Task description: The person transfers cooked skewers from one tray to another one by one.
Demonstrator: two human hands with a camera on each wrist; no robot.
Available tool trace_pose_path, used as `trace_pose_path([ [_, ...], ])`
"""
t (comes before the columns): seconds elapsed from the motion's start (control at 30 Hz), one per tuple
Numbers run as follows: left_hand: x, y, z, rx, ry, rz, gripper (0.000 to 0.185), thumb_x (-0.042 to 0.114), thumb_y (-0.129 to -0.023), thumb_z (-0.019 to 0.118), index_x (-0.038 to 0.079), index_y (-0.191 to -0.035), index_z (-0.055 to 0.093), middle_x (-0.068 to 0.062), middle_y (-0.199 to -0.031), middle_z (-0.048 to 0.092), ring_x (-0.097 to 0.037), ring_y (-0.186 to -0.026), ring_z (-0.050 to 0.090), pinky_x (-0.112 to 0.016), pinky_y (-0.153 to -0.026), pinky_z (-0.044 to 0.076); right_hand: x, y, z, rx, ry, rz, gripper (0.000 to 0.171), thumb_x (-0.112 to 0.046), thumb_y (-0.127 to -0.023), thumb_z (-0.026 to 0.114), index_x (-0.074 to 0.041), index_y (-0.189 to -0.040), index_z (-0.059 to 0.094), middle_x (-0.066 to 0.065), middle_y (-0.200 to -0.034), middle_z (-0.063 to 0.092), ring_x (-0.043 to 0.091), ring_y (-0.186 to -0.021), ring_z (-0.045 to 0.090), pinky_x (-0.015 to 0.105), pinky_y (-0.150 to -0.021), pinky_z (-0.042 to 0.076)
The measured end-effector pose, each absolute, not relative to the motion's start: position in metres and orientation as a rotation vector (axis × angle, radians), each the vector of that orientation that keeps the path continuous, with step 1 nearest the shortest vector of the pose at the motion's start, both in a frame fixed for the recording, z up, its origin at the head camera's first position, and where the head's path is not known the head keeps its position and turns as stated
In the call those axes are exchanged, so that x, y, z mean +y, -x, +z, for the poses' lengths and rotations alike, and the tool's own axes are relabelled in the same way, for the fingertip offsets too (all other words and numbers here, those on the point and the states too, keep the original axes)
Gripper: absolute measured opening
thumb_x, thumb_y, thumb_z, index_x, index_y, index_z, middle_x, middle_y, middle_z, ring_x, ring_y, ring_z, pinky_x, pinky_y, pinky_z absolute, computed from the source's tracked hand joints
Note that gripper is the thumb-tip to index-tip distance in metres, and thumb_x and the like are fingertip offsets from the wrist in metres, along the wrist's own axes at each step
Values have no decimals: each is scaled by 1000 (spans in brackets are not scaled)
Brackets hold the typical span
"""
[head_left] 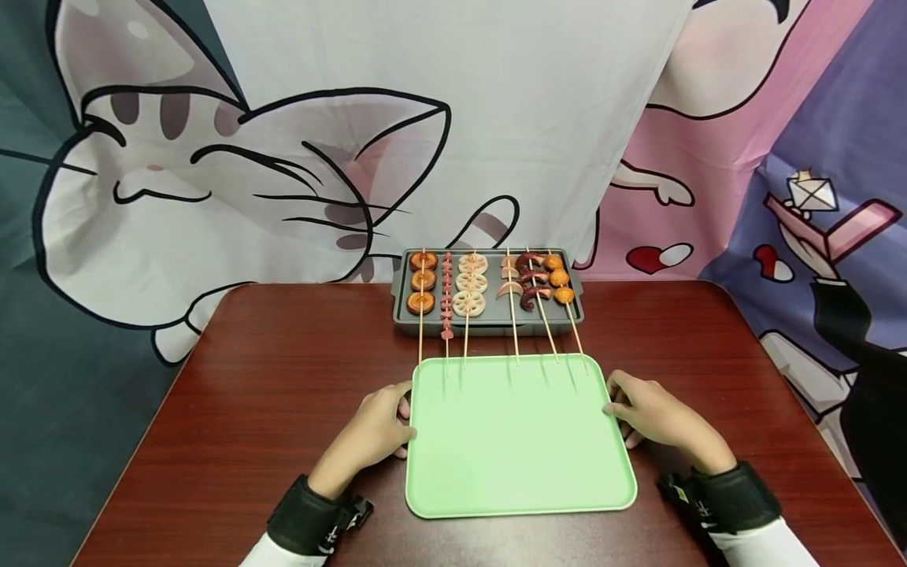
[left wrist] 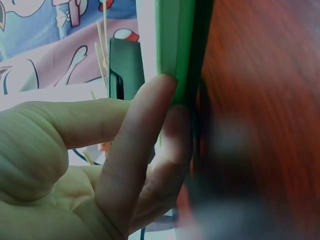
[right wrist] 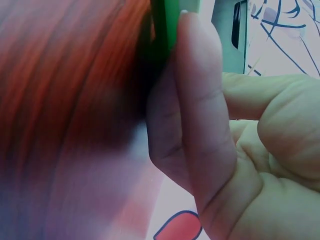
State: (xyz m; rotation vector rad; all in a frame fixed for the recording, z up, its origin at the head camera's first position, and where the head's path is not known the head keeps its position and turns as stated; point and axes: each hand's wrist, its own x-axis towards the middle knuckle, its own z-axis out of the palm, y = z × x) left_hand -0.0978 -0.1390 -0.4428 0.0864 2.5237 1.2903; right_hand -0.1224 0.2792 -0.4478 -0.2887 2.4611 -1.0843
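A pale green tray (head_left: 520,433) lies in front of me on the brown table. My left hand (head_left: 375,421) grips its left edge; in the left wrist view a fingertip presses the green rim (left wrist: 172,45) and another finger reaches under it. On the opposite side my right hand (head_left: 652,409) holds the right edge the same way, a fingertip against the rim in the right wrist view. Whether the tray touches the table is hard to tell. Behind it stands a grey grill pan (head_left: 489,324) with several food skewers, their stick ends reaching over the tray's far edge.
Across the pan lie skewers of brown round slices (head_left: 423,280), pink pieces (head_left: 446,295), lotus root slices (head_left: 471,283), curled tentacles (head_left: 533,277) and orange balls (head_left: 560,279). A cartoon-printed cloth (head_left: 531,118) hangs behind the table (head_left: 298,339). Something black (head_left: 875,441) stands at the far right.
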Motion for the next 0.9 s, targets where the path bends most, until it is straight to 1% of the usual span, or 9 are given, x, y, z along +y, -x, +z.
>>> trace_pose_path([
  [0.1,-141,99,-442,2530,-89,1296,61,-17,-80,68,-4,-139,57,-13,-86,51,-16,-52,58,-32,-46,60,277,123,-448,2452,285,-1099,15,-2,-100,63,2,-107,51,12,-82,61,21,-57,66,33,-47,60],
  [0.33,-147,102,-441,2548,-71,1279,65,-18,-80,68,-2,-142,56,-14,-86,51,-17,-51,58,-32,-46,60,271,124,-447,2463,293,-1096,15,-3,-100,64,1,-107,51,11,-81,61,21,-55,66,32,-47,60],
  [0.57,-154,106,-441,2571,-67,1239,66,-16,-81,69,-5,-144,53,-13,-88,51,-17,-52,58,-31,-45,58,265,127,-449,2476,285,-1101,14,-4,-101,63,1,-106,52,10,-80,62,21,-56,67,32,-47,60],
  [0.83,-161,109,-443,2572,-73,1242,66,-15,-81,67,-3,-144,54,-14,-88,52,-17,-55,57,-31,-45,58,259,126,-453,2503,278,-1137,12,-4,-100,63,0,-105,53,9,-79,62,20,-56,66,31,-47,60],
  [0.9,-161,109,-444,2568,-69,1241,66,-15,-81,67,-2,-145,53,-13,-88,52,-17,-54,57,-31,-45,58,258,125,-453,2506,282,-1144,12,-3,-100,63,0,-105,53,9,-79,63,20,-55,67,31,-47,60],
])
